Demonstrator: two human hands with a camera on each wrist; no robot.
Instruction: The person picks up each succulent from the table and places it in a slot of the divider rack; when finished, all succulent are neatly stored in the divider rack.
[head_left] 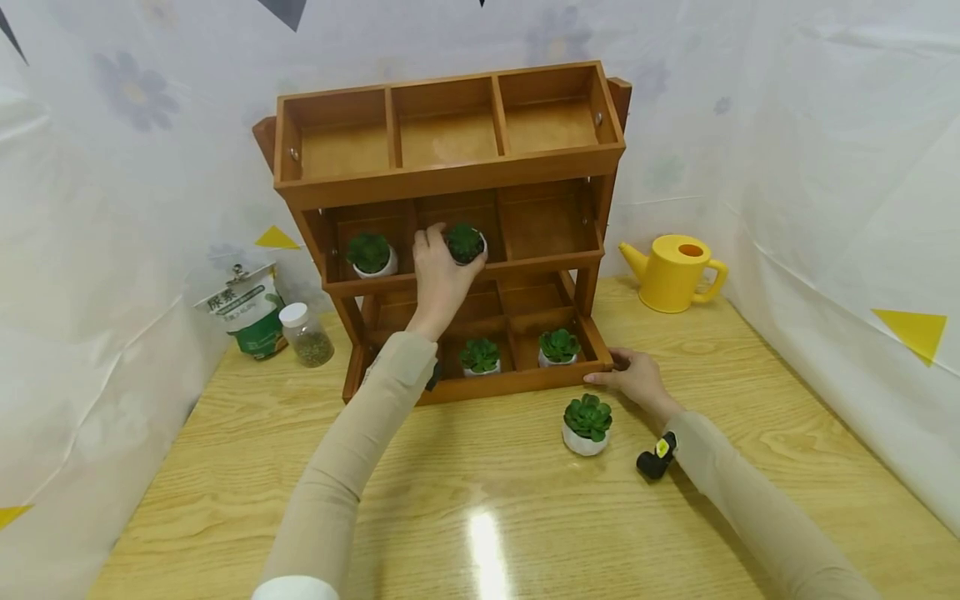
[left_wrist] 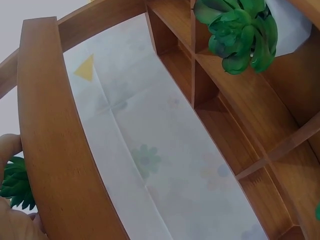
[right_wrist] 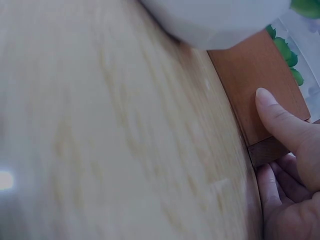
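Observation:
My left hand (head_left: 442,279) holds a small potted succulent (head_left: 466,242) at the middle compartment of the shelf's middle tier, thumb and fingers around its white pot. In the left wrist view, that succulent (left_wrist: 16,185) is partly hidden behind a wooden board. The brown three-tier wooden shelf (head_left: 450,177) stands on the table. At its bottom right front corner, my right hand (head_left: 633,379) grips the wood; in the right wrist view the thumb lies on the front board (right_wrist: 265,90) and the other fingers are at the end. Near that hand, another potted succulent (head_left: 587,425) stands on the table.
A succulent (head_left: 371,254) sits in the middle tier's left compartment, two more (head_left: 481,357) in the bottom tier. My left sleeve hides part of the bottom left. A yellow watering can (head_left: 675,275) stands right; a lidded jar (head_left: 306,335) and a green-white bag (head_left: 251,312) stand left.

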